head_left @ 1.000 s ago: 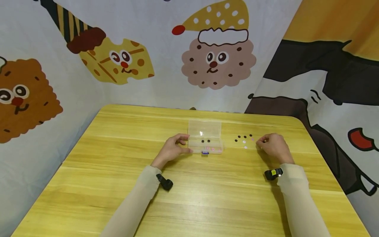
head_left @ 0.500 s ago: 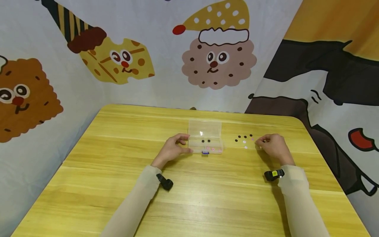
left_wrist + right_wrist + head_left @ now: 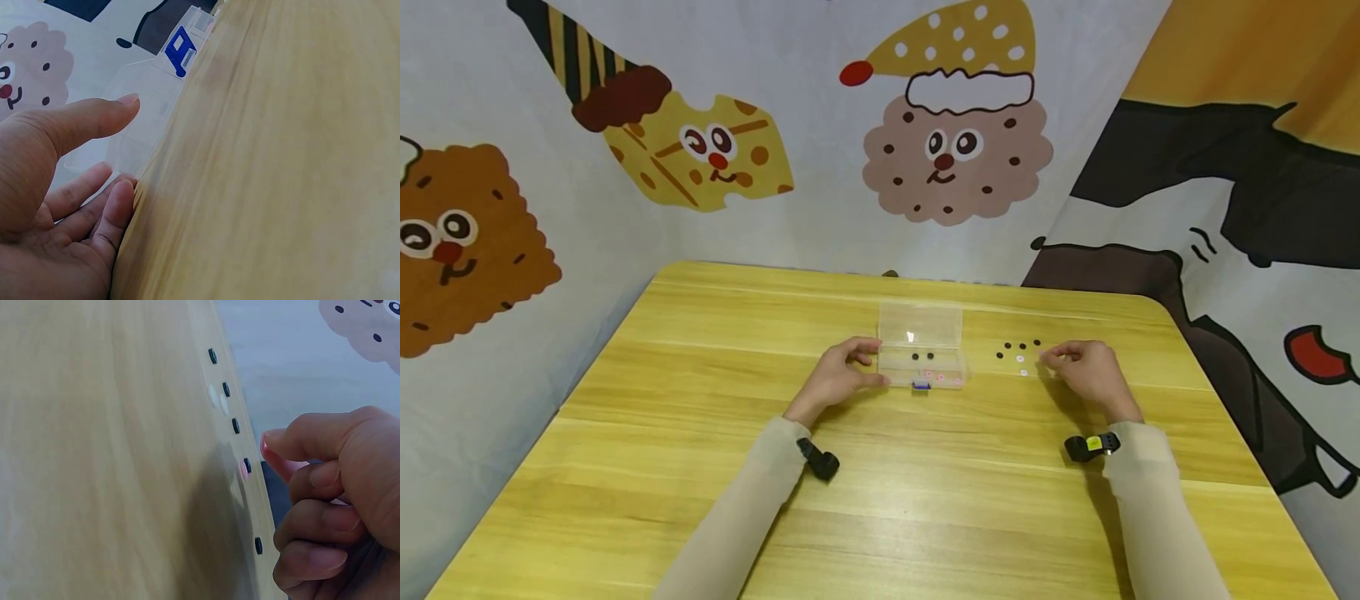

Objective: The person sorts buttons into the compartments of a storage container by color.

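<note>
My left hand (image 3: 841, 372) holds the left end of an open clear plastic box (image 3: 943, 364), its thumb at the near corner and its fingers along the side. Two black buttons (image 3: 915, 357) sit in the box's back compartment, with several pink buttons (image 3: 941, 378) in the front one. To the right of the box, my right hand (image 3: 1086, 367) is just above the table, thumb and index finger pinching a small pink button (image 3: 264, 445). Near those fingertips lie several black buttons (image 3: 235, 425), two white buttons (image 3: 213, 395) and another pink button (image 3: 244, 469).
The box's lid (image 3: 921, 325) stands tipped back behind it, and a blue latch (image 3: 921, 386) is on its front. A wooden table (image 3: 880, 517) bears everything. Behind it hangs a printed cloth (image 3: 820, 233).
My right hand has shifted slightly left, toward the loose buttons, and its fingertips now cover the pink button's spot in the head view. My left hand stays at the box.
</note>
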